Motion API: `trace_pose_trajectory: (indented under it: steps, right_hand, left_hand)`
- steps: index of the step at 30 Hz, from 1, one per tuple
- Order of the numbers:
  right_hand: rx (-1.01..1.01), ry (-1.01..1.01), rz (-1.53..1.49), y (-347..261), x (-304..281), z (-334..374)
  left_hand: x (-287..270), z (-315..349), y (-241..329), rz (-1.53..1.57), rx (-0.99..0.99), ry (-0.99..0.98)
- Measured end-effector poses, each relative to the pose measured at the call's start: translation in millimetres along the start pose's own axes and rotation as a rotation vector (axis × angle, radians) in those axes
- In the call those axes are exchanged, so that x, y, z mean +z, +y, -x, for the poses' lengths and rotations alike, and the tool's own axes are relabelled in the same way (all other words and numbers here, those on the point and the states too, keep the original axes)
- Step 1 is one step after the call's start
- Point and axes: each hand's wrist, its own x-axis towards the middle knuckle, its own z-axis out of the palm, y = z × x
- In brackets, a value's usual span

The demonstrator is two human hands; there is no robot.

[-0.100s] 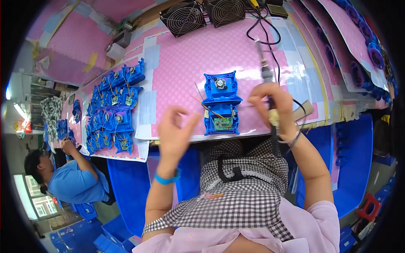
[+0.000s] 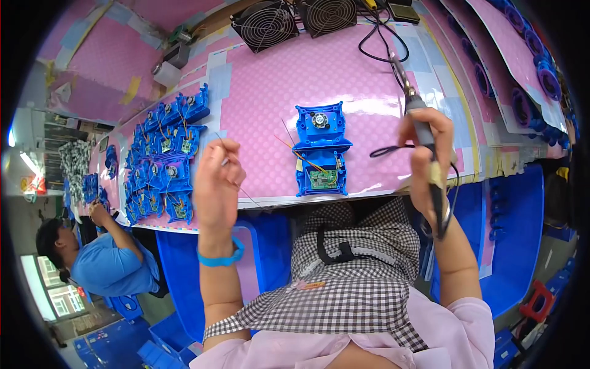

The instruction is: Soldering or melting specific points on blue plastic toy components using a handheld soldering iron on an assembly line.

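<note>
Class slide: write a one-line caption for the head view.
Right hand holding a soldering iron, left hand pinching thin wire, blue casing open between them.

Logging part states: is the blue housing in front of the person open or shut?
Open: the blue housing lies spread out, exposing its green circuit board and round metal part.

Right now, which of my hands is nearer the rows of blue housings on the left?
Left. Your left hand is just right of those housings; your right hand, holding a soldering iron, is farther right, past the centre housing.
</note>
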Motion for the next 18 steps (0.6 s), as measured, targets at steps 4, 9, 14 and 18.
trace_pose_trajectory:
  steps: [4,9,14,18]
  right_hand:
    - [0.203,-0.067,-0.078,-14.8,-4.6,12.2]
    - [0.131,-0.121,0.051,4.8,11.1,20.3]
    - [0.175,-0.127,0.036,12.8,17.2,18.0]
    - [0.123,-0.157,0.044,14.5,22.6,15.1]
  left_hand:
    - [7.1,-9.1,-6.9,-0.57,0.19,-0.076]
    - [31.7,-21.3,-44.5,-1.197,0.454,-0.073]
    - [32.6,-30.2,-51.7,-1.214,0.475,-0.066]
    - [32.0,-34.5,-55.9,-1.265,0.508,-0.106]
